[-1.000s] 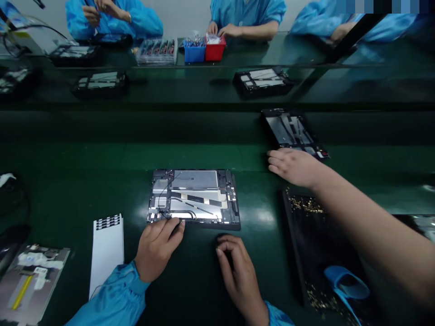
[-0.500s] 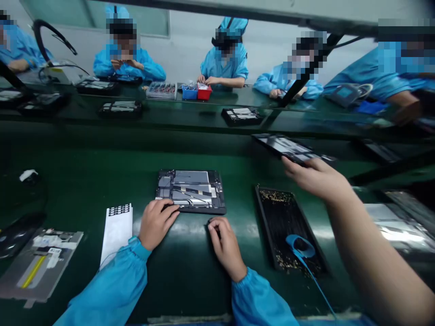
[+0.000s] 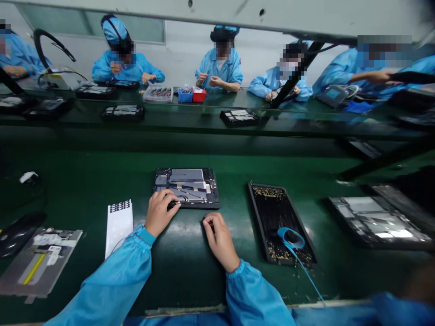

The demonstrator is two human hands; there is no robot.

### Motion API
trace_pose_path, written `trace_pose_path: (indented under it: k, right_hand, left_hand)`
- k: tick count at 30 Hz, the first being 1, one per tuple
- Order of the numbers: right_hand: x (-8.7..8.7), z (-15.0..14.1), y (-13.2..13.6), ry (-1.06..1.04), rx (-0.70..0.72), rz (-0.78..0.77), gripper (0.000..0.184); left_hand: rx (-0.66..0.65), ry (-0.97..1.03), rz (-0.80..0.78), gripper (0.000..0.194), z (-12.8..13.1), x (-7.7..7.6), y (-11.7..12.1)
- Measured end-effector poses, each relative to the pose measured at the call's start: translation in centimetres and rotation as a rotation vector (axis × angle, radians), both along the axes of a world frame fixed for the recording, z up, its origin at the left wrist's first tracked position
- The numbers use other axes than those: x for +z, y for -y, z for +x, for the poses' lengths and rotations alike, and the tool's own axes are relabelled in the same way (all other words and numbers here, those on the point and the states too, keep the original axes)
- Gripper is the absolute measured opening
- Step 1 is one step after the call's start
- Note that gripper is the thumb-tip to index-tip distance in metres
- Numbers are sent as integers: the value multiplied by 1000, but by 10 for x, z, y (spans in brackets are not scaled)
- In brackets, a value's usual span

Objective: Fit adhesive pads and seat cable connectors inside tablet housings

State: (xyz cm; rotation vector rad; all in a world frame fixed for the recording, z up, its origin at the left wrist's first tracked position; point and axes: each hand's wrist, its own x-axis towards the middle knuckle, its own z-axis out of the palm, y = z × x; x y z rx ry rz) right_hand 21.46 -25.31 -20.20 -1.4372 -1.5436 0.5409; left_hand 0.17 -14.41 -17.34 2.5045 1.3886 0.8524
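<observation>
Opened tablet (image 3: 186, 174) mid-bench; left hand (image 3: 158, 214) loosely open at its near edge — a finger slip could snag its wiring. Right hand (image 3: 221, 241) curled, can't tell if gripping; rightward bump could scatter tray (image 3: 273, 211) bits (image 3: 268, 193).

The opened black tablet (image 3: 187, 186) lies flat, insides exposed.

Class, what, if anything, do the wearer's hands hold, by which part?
Left hand: at the near edge of the opened device, grip unclear. Right hand: curled; hold cannot be told.
</observation>
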Motion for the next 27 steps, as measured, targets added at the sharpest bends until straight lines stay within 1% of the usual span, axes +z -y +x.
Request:
trace_pose_path:
  k: [2, 4, 5, 6, 8, 9, 10, 13, 15, 18, 21, 27]
  right_hand:
    - [0, 2, -2, -11, -57, 25, 12]
    - [-3, 5, -8, -27, -180, 61, 15]
    - [-6, 7, -13, -32, -243, 79, 17]
    - [-9, 9, -19, -32, -294, 92, 19]
    - [-15, 10, -33, -13, -336, 109, 22]
    - [-18, 10, -40, 0, -346, 113, 23]
    - [-21, 9, -46, 15, -356, 115, 23]
    - [-27, 4, -58, 50, -373, 130, 24]
    - [-29, 1, -61, 66, -362, 154, 24]
    - [-30, -2, -62, 89, -351, 197, 24]
    - [-30, -4, -61, 110, -378, 232, 24]
    - [-31, -3, -61, 130, -455, 308, 27]
  left_hand:
    - [-6, 0, -4, 12, -5, 2, 1]
    - [23, 2, 4, 19, -16, 4, 2]
    - [59, 2, 8, 28, -22, 5, 1]
    - [103, -2, 4, 42, -29, 4, 0]
    - [175, -22, -32, 72, -41, 0, -3]
    - [190, -38, -60, 82, -46, -3, -5]
    - [193, -54, -87, 85, -49, -6, -6]
    - [181, -85, -133, 76, -53, -13, -10]
    - [188, -95, -144, 71, -52, -14, -11]
    - [206, -101, -153, 73, -51, -12, -10]
    - [222, -101, -156, 75, -49, -12, -9]
    - [221, -102, -161, 66, -46, -15, -9]
